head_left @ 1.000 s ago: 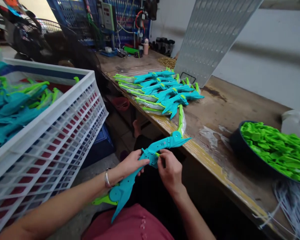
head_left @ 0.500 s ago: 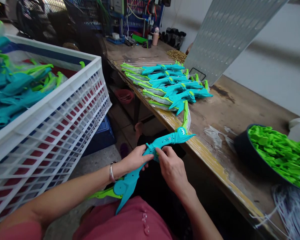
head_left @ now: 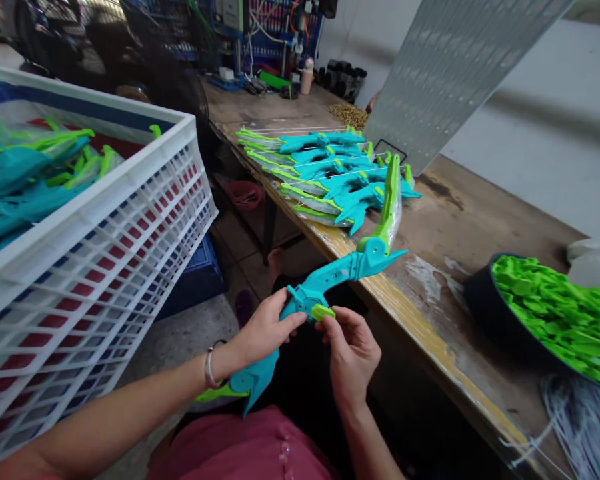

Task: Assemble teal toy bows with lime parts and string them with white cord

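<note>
My left hand (head_left: 263, 330) is wrapped round the middle of a teal toy bow (head_left: 330, 275), which slants across my lap. One green limb (head_left: 391, 200) of the bow stands up over the table edge in clear wrapping; the other lies low, partly behind my left forearm. Between the thumb and fingers of my right hand (head_left: 349, 353) is a small bright green plastic piece (head_left: 322, 312). It is at the bow's middle, close to my left thumb; whether it is seated in the bow I cannot tell.
Several strung toy bows (head_left: 350, 180) lie in a row on the wooden table (head_left: 505, 220). A dark basin (head_left: 480, 307) of green pieces and a bundle of white strings (head_left: 575, 413) are at the right. A white crate (head_left: 180, 173) of bows stands at the left, a metal panel (head_left: 460, 73) behind.
The green piece has come into view at my right fingertips, which have shifted slightly right and down. The bow has turned a little, and its upper limb now points higher.
</note>
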{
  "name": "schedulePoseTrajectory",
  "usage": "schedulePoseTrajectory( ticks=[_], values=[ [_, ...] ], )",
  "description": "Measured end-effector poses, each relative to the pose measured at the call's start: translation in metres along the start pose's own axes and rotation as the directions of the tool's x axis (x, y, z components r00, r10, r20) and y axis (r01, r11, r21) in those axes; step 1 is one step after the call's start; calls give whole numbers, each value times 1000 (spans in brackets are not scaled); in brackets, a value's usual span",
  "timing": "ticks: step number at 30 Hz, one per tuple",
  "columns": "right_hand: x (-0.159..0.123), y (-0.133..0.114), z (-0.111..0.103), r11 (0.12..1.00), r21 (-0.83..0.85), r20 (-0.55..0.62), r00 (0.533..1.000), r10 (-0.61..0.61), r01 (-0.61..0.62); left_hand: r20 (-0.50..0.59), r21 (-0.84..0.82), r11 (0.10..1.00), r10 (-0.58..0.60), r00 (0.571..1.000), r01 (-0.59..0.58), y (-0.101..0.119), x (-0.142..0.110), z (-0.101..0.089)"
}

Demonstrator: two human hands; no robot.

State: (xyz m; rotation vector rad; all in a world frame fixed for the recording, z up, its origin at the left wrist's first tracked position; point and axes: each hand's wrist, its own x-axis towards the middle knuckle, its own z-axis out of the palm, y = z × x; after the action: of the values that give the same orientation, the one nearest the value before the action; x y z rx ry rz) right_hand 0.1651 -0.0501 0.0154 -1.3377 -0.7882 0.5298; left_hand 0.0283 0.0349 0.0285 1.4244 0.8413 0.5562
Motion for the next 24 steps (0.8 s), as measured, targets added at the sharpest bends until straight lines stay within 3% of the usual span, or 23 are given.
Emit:
schedulePoseTrajectory(
  ticks=[2,5,7,14,19,22,24],
  values=[
    [-1,4,0,987,-96,-29,991,-129,126,-23,-2,999,34,999,-34,2,-1,2],
    [1,7,-3,905,-269,45,943,-331,330,-35,-29,999,44,998,-45,4,-3,4],
    [3,6,-5,848,-337,92,910,-403,410,-19,-56,998,32,999,-33,4,-3,4],
    [8,-7,-9,735,-440,270,856,-440,516,-57,76,995,77,995,-72,3,-7,1],
    [6,-15,-12,689,-445,316,820,-478,573,-74,134,986,109,991,-99,9,-8,0],
    [10,-20,-13,768,-418,265,874,-408,486,-40,149,981,131,991,-124,14,-8,-2],
    [16,-22,-15,896,-318,236,941,-243,311,-16,172,974,151,988,-146,17,-9,-3]
  ],
)
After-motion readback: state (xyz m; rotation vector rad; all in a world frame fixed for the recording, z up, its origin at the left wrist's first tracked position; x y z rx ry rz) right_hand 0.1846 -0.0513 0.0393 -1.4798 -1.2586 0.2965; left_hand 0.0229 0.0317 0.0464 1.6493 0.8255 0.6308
